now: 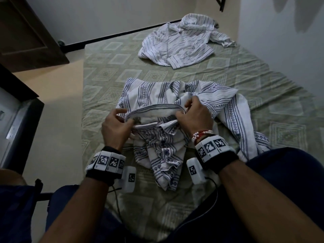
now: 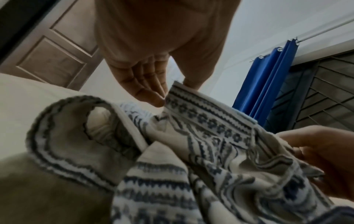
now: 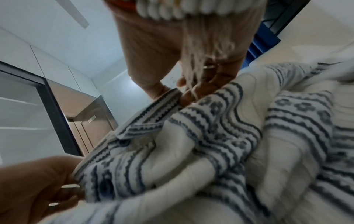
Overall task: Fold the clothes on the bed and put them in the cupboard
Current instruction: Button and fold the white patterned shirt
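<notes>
We have the patterned shirt (image 1: 175, 120) at the centre of the head view, lying crumpled on the bed (image 1: 228, 81), and both hands are at its collar (image 1: 154, 109): the left hand (image 1: 116, 128) pinches the collar's left end between thumb and curled fingers, and the right hand (image 1: 194, 114) pinches the right end the same way, thumb over the band. In the left wrist view the fingers (image 2: 147, 84) curl close together onto the patterned edge; in the right wrist view the pinch on the striped band shows, though blurred. We judge the step to be straightening the shirt before any fold, so we would keep the collar taut between the two pinches, lift and shake it so the body hangs flat, then lay it down with the sleeves spread; the sleeve (image 1: 236, 113) trailing to the right of the frame and the bunched cloth low in the middle will need smoothing, or the fold may trap creases. The cloth looks soft and limp, so it will likely sag wherever we do not hold it. The bed wears a green sheet with a diamond print, wrinkled toward the right. A second, striped shirt (image 1: 178, 42) lies unfolded at the top of the frame, well apart. A brown door (image 1: 26, 32) fills the upper left, and what may be the cupboard (image 1: 14, 120) edges in at the left.
</notes>
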